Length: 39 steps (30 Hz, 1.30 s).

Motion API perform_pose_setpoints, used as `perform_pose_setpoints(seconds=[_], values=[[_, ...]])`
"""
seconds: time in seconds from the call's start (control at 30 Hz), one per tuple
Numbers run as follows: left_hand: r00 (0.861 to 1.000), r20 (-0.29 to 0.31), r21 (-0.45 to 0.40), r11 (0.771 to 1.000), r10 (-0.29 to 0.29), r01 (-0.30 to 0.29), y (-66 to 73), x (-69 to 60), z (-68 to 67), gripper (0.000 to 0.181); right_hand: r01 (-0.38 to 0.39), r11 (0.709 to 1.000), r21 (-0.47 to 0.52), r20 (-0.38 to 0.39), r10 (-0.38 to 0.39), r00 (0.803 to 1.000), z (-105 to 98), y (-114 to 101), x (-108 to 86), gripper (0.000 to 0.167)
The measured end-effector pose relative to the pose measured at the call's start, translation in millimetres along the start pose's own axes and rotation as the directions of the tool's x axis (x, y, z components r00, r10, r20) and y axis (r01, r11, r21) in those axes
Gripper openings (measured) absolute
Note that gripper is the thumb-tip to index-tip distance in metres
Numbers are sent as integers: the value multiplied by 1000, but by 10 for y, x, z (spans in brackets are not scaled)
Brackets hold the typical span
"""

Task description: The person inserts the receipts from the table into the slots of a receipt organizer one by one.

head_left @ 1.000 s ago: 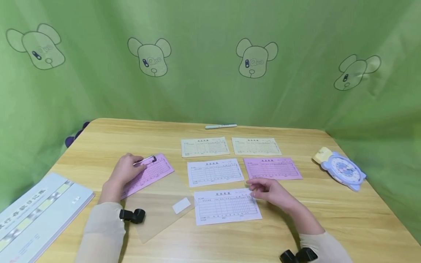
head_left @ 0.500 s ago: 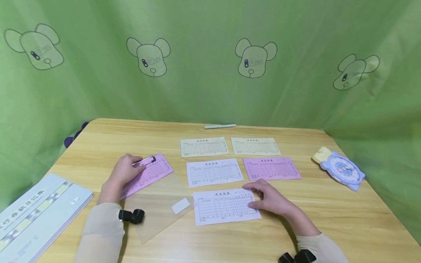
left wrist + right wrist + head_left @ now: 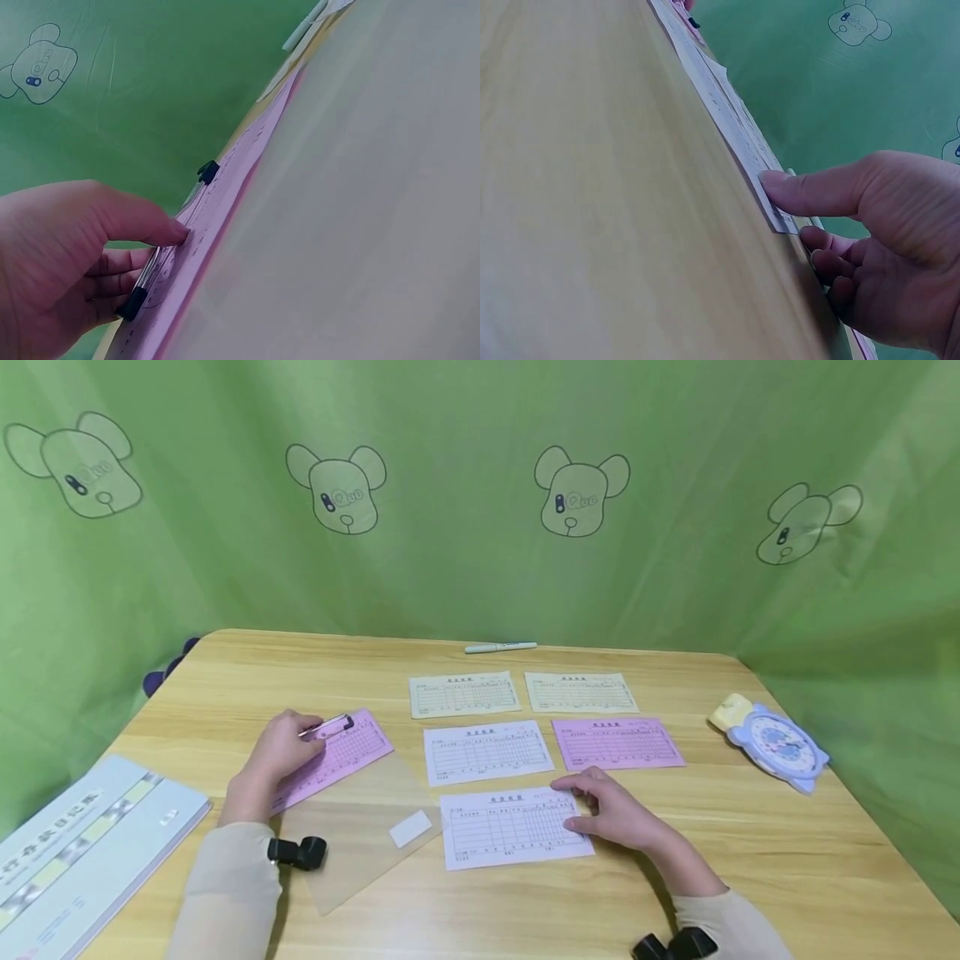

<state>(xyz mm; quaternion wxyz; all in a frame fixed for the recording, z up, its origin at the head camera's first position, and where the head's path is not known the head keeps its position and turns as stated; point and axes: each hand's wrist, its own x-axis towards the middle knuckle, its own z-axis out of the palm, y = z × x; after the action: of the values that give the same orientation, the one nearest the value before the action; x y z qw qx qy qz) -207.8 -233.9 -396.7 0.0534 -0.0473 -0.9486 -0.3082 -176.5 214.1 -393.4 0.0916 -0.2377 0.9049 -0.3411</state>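
Observation:
My left hand point(image 3: 283, 747) grips the clip edge of a clear clipboard point(image 3: 352, 852) with a white label. Under its metal clip point(image 3: 327, 727) lies a pink form point(image 3: 348, 754), partly hidden by the hand. In the left wrist view the thumb presses on the pink form point(image 3: 217, 225), the other fingers curled past the clip. My right hand point(image 3: 618, 810) is at the right end of the nearest white form point(image 3: 502, 835). The thumb lies on that form in the right wrist view point(image 3: 739, 142), with the fingers curled at its edge. The form lies flat.
Behind are another white form point(image 3: 487, 753), a second pink form point(image 3: 618, 745) and two pale yellowish forms point(image 3: 463, 695). A pen point(image 3: 501, 647) lies at the far edge. A blue clock-like toy point(image 3: 783, 745) is at right, a large pale-blue book point(image 3: 105, 852) at left.
My right hand has moved left and down from just above the nearest white form's corner onto its right end. The left hand has stayed on the clipboard.

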Motion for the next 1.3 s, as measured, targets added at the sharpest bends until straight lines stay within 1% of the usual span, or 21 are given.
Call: perform_pose_setpoints(seconds=[0.2, 0.4, 0.5, 0.6, 0.73, 0.87, 0.97, 1.07, 1.17, 1.3], values=[[1000, -8, -87, 996, 3, -4, -22, -27, -60, 40, 14, 1000, 2, 0, -14, 1000, 3, 4, 5, 39], [1000, -11, -106, 994, 14, -16, -38, -80, -122, 39, 40, 999, -10, 9, -40, 999, -20, -3, -11, 30], [1000, -5, -106, 994, 13, -14, -43, -112, -149, 39, 61, 998, -18, 5, -61, 998, -18, -7, -17, 29], [1000, 11, -104, 995, 9, -7, -58, -131, -153, 40, 70, 997, -6, -1, -70, 998, -5, -4, -15, 30], [1000, 16, -86, 996, 26, -24, -99, -134, -125, 39, 58, 998, 40, -14, -57, 998, 6, -11, -9, 37], [999, -10, -61, 997, 49, -49, -153, -134, -90, 35, 40, 997, 67, -25, -38, 999, 6, -10, -2, 45], [999, -19, -63, 997, 49, -50, -183, -135, -72, 34, 38, 996, 77, -34, -35, 999, -5, 9, 5, 46], [998, -18, -59, 997, 55, -56, -195, -135, -64, 33, 41, 993, 113, -50, -35, 998, -28, 27, 12, 45], [999, -9, -43, 998, 49, -50, -192, -139, -67, 32, 39, 984, 173, -64, -28, 998, -55, 28, 16, 41], [1000, 6, -19, 999, 30, -30, -175, -151, -84, 32, 6, 960, 281, -60, 11, 998, -84, -8, 22, 29]])
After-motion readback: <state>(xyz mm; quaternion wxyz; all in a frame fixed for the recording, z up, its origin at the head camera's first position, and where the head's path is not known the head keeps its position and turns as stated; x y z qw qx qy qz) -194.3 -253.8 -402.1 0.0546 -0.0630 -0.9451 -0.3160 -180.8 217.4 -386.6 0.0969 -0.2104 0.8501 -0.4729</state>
